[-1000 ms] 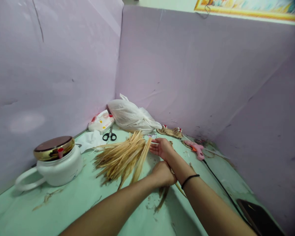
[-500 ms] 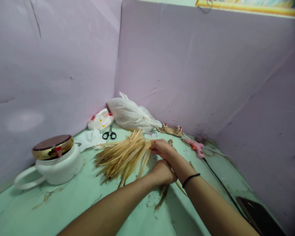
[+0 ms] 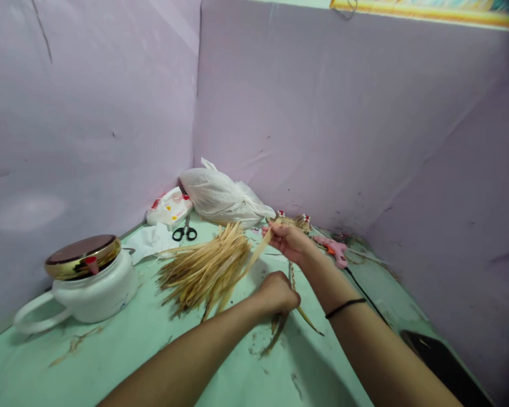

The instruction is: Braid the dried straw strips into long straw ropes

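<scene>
A loose bundle of dry straw-coloured leaf strips (image 3: 207, 265) lies spread on the pale green table, left of my hands. My right hand (image 3: 292, 243) pinches one flat leaf strip (image 3: 258, 253) near its upper end, raised at the bundle's right side. The lower end of this strip still overlaps the bundle. My left hand (image 3: 280, 293), nearer to me, is closed in a fist around a thin braid (image 3: 292, 276). The braid's far part shows beyond the knuckles, and loose tail ends (image 3: 309, 322) stick out below the fist. The fingers of the left hand are mostly hidden.
At the left stands a white mug (image 3: 95, 288) with a gold-rimmed lid. Scissors (image 3: 185, 232), a tissue pack (image 3: 169, 208) and a white plastic bag (image 3: 224, 198) lie by the back corner. A pink glue gun (image 3: 337, 252) with a black cord and a dark phone-like object (image 3: 441, 362) are on the right.
My right hand has lifted up and away from my left hand, drawing one leaf strip out from the bundle. The left hand stays closed on the braid. The view has shifted slightly.
</scene>
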Available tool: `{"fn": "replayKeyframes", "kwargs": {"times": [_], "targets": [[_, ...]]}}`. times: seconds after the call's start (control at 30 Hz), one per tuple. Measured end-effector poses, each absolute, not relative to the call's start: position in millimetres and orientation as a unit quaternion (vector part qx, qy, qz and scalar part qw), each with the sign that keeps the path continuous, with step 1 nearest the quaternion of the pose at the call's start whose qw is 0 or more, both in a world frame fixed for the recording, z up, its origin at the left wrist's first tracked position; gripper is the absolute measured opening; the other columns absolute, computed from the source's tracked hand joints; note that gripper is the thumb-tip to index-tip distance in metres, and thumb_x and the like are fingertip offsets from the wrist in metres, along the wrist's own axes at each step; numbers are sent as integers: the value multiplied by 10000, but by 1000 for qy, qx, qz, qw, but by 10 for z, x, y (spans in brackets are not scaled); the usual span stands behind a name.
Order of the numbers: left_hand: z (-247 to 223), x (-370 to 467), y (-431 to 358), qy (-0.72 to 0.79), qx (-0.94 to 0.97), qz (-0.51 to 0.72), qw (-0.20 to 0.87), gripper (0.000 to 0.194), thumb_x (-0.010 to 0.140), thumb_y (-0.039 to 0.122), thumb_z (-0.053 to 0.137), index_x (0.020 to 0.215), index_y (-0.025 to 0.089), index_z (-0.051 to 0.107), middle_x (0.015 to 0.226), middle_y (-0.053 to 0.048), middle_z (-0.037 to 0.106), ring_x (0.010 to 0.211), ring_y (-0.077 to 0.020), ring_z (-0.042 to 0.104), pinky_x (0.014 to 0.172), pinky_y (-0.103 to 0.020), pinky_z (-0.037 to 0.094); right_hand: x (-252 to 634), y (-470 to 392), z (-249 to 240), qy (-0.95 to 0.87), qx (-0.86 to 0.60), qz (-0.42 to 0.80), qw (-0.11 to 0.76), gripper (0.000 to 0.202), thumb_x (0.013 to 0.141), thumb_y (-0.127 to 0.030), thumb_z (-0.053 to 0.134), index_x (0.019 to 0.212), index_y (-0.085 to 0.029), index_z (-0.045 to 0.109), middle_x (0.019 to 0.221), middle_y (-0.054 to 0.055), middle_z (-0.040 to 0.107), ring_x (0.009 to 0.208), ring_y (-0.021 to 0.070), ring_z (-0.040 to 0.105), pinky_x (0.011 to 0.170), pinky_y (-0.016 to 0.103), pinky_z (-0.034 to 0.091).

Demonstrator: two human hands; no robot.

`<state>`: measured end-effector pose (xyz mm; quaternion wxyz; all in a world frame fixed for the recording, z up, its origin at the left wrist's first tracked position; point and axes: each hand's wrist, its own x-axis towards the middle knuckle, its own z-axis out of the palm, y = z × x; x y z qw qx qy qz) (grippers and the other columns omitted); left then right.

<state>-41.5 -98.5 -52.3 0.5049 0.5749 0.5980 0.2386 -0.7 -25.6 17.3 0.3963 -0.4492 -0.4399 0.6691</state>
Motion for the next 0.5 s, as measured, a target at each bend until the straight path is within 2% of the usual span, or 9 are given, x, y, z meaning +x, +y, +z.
{"fn": "replayKeyframes", "kwargs": {"times": [0.13,0.2,0.27,0.37,0.4,0.5], "targets": [[-411,-479,-954,622,547,187,529,94,494,136,511,407,135,476,337,8,395,318,-86,351,342,-215,233,531,-288,618,-485,-412,625,452,104,763,-128,457,781,-163,553,561,-27,525,413,47,443,546,187,480],[-381,-526,-924,607,533,188,558,104,496,158,526,408,135,475,341,16,394,310,-70,322,330,-206,205,817,-371,681,-535,-429,589,428,99,729,-170,507,792,-162,584,531,-38,509,352,36,360,423,172,422],[-382,-565,-892,588,521,195,587,85,491,165,532,425,134,488,349,27,396,311,-59,313,324,-196,197,1020,-483,565,-591,-497,518,369,80,663,-185,575,715,-134,606,521,-18,538,340,39,355,347,172,347],[-418,-587,-861,558,513,207,618,57,494,179,531,467,130,519,378,35,417,321,-45,323,320,-178,192,1110,-654,157,-624,-588,458,235,62,597,-140,585,539,-120,584,393,-6,499,354,73,418,372,190,350],[-431,-585,-857,553,514,212,621,62,498,187,534,478,129,525,386,37,423,322,-42,325,317,-175,188,1097,-701,12,-621,-604,450,218,71,582,-114,566,513,-125,578,366,-13,483,343,76,414,368,192,341],[-453,-562,-861,549,521,229,612,73,505,199,540,490,127,531,400,39,436,315,-39,321,307,-174,183,1028,-798,-290,-597,-591,508,192,149,571,-66,496,598,-136,625,369,-33,496,349,80,429,386,190,348]]}}
